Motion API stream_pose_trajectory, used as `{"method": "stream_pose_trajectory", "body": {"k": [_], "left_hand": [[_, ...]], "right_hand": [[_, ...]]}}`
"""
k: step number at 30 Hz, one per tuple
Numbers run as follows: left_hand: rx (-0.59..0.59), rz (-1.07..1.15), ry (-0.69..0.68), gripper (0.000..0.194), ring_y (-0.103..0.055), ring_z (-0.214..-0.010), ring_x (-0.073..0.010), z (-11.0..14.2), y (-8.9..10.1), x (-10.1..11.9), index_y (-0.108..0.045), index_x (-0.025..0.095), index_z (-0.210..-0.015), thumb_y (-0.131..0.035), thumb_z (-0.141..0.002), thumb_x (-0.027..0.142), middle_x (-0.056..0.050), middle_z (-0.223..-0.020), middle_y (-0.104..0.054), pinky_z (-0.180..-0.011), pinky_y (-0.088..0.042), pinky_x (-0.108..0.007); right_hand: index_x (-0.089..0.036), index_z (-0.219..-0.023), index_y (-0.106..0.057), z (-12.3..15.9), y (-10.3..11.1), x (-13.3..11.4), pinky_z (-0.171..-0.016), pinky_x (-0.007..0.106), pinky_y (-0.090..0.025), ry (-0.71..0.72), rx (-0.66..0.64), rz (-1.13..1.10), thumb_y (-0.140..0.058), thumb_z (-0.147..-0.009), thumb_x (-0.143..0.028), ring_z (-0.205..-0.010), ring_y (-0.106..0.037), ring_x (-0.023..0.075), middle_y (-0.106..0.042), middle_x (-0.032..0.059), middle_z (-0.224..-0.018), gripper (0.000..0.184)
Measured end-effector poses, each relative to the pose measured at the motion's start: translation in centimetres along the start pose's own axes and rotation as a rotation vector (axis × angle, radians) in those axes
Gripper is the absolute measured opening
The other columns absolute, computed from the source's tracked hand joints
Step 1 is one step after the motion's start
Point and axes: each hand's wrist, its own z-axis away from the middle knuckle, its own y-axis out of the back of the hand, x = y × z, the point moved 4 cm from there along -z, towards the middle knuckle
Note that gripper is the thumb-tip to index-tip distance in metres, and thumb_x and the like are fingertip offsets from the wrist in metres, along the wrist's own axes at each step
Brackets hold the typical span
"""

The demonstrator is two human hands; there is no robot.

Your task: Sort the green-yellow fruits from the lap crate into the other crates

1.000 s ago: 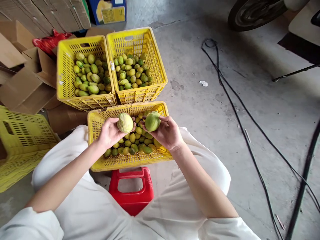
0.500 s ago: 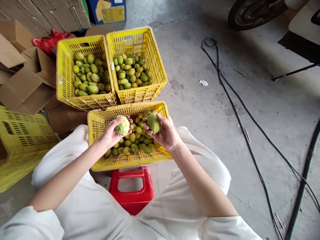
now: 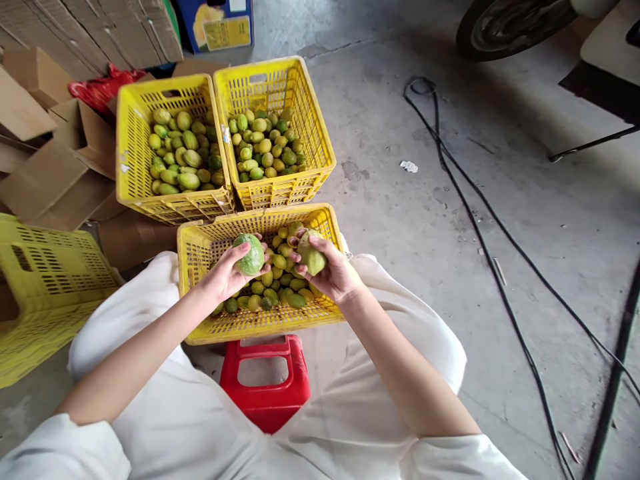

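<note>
My left hand (image 3: 227, 273) grips a round green fruit (image 3: 249, 254) over the near yellow crate (image 3: 193, 257). My right hand (image 3: 333, 270) grips a yellow-green fruit (image 3: 311, 253) over the same crate. Several small green and yellow fruits (image 3: 273, 283) lie in that crate below both hands. Two more yellow crates stand just beyond it: the left one (image 3: 131, 143) holds larger fruits, the right one (image 3: 313, 127) holds smaller ones. My legs in white cloth flank the near crate.
A red plastic stool (image 3: 265, 380) sits between my knees. An upturned yellow crate (image 3: 45, 293) lies at the left, with cardboard boxes (image 3: 45, 180) behind it. Black cables (image 3: 480, 220) run across the concrete floor at the right. A wheel (image 3: 505, 23) shows at the top right.
Both hands have turned their fruits and dropped slightly toward the near crate. The left fruit now shows a greener side. The view shifted a little.
</note>
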Motion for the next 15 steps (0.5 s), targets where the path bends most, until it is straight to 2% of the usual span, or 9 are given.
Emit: {"method": "stream_pose_trajectory", "body": {"k": [3, 5, 8, 10, 11, 13, 15], "left_hand": [[-0.005, -0.018, 0.018, 0.035, -0.075, -0.092, -0.0221, -0.04, -0.26, -0.16, -0.068, 0.016, -0.105, -0.084, -0.076, 0.026, -0.006, -0.094, -0.073, -0.095, -0.065, -0.044], [0.029, -0.030, 0.033, 0.029, -0.076, -0.096, -0.0254, -0.14, -0.33, -0.14, -0.067, 0.016, -0.102, -0.080, -0.079, 0.028, -0.008, -0.092, -0.073, -0.091, -0.065, -0.043], [0.096, -0.003, 0.034, 0.028, -0.077, -0.096, -0.0262, -0.23, -0.38, 0.17, -0.066, 0.016, -0.102, -0.074, -0.084, 0.036, -0.010, -0.094, -0.075, -0.087, -0.066, -0.041], [0.127, 0.037, 0.020, 0.028, -0.076, -0.102, -0.0273, -0.29, -0.35, 0.47, -0.066, 0.016, -0.105, -0.068, -0.087, 0.037, -0.011, -0.099, -0.076, -0.092, -0.065, -0.044], [0.136, 0.048, 0.010, 0.027, -0.075, -0.106, -0.0278, -0.33, -0.29, 0.58, -0.066, 0.016, -0.107, -0.066, -0.087, 0.034, -0.011, -0.101, -0.076, -0.096, -0.064, -0.045], [0.132, 0.026, -0.013, 0.026, -0.073, -0.113, -0.0276, -0.47, -0.12, 0.69, -0.066, 0.017, -0.109, -0.068, -0.085, 0.027, -0.010, -0.105, -0.076, -0.102, -0.062, -0.045], [0.104, -0.026, -0.028, 0.027, -0.073, -0.112, -0.0260, -0.60, 0.04, 0.57, -0.066, 0.017, -0.106, -0.075, -0.082, 0.024, -0.009, -0.104, -0.076, -0.102, -0.061, -0.041]], "right_hand": [[-0.023, -0.092, -0.069, -0.26, 0.51, -0.04, -0.055, 0.021, -0.056, 0.012, 0.071, -0.009, -0.088, -0.071, -0.031, -0.069, -0.065, 0.0125, -0.071, -0.0017, -0.086, 0.030], [-0.024, -0.094, -0.068, -0.36, 0.78, -0.14, -0.065, 0.030, -0.063, 0.020, 0.110, -0.011, -0.082, -0.074, -0.033, -0.080, -0.071, 0.0189, -0.074, 0.0007, -0.089, 0.025], [-0.024, -0.093, -0.066, -0.36, 0.71, -0.35, -0.086, 0.043, -0.066, 0.040, 0.085, -0.005, -0.077, -0.069, -0.029, -0.102, -0.074, 0.0290, -0.076, 0.0047, -0.098, 0.028], [-0.024, -0.094, -0.064, -0.25, 0.59, -0.50, -0.091, 0.044, -0.065, 0.067, 0.076, 0.031, -0.078, -0.067, -0.025, -0.107, -0.073, 0.0294, -0.076, 0.0048, -0.102, 0.031], [-0.025, -0.096, -0.064, -0.19, 0.56, -0.54, -0.090, 0.042, -0.065, 0.076, 0.085, 0.049, -0.080, -0.067, -0.024, -0.104, -0.074, 0.0275, -0.076, 0.0039, -0.103, 0.032], [-0.026, -0.099, -0.065, -0.10, 0.50, -0.46, -0.074, 0.033, -0.065, 0.059, 0.086, 0.071, -0.086, -0.069, -0.026, -0.090, -0.073, 0.0212, -0.074, 0.0012, -0.097, 0.036], [-0.025, -0.100, -0.064, -0.12, 0.37, -0.24, -0.052, 0.021, -0.056, 0.013, 0.048, 0.060, -0.091, -0.067, -0.028, -0.075, -0.068, 0.0151, -0.071, -0.0015, -0.088, 0.042]]}}
